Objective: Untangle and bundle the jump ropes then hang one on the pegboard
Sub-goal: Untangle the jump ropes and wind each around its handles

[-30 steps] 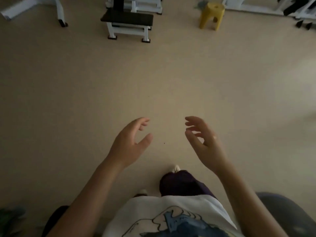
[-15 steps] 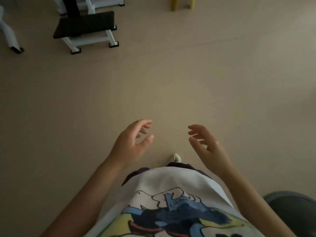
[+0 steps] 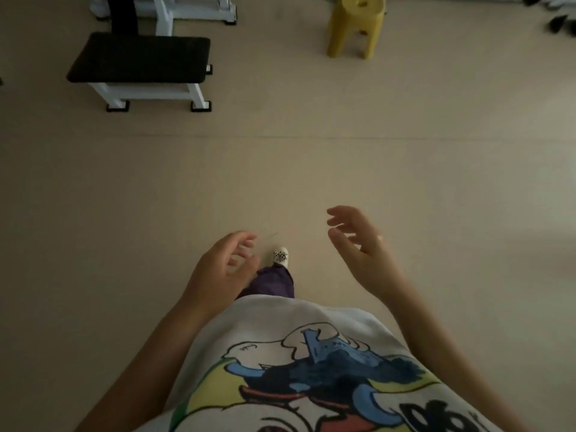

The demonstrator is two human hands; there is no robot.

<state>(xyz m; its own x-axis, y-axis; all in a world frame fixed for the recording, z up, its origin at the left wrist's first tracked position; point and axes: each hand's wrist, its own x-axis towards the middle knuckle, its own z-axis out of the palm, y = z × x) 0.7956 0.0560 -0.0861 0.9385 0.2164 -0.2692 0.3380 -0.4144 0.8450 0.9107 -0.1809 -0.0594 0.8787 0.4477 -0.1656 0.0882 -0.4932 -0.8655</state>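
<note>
Looking down from the head camera, both hands hang in front of the torso above a beige floor point(image 3: 311, 169). The left hand point(image 3: 218, 275) sits lower and closer to the body, its grip released: fingers loosely curled, thumb apart, nothing in it. The right hand point(image 3: 361, 247) is raised a little higher and further out, palm turned inward, its grip likewise released with fingers spread and relaxed, holding nothing. The two hands are apart, not touching.

No jump rope and no pegboard appear anywhere in this view; where they are cannot be told.

Between the hands, a light shoe with a dark pattern point(image 3: 281, 257) stands on the floor below a purple trouser leg point(image 3: 274, 283). A white printed T-shirt point(image 3: 296, 363) fills the lower frame.

At upper left stands a white-framed bench with a black pad point(image 3: 140, 59). At upper centre-right stands a yellow plastic stool point(image 3: 355, 26), well apart from the bench. The lighting is dim.
</note>
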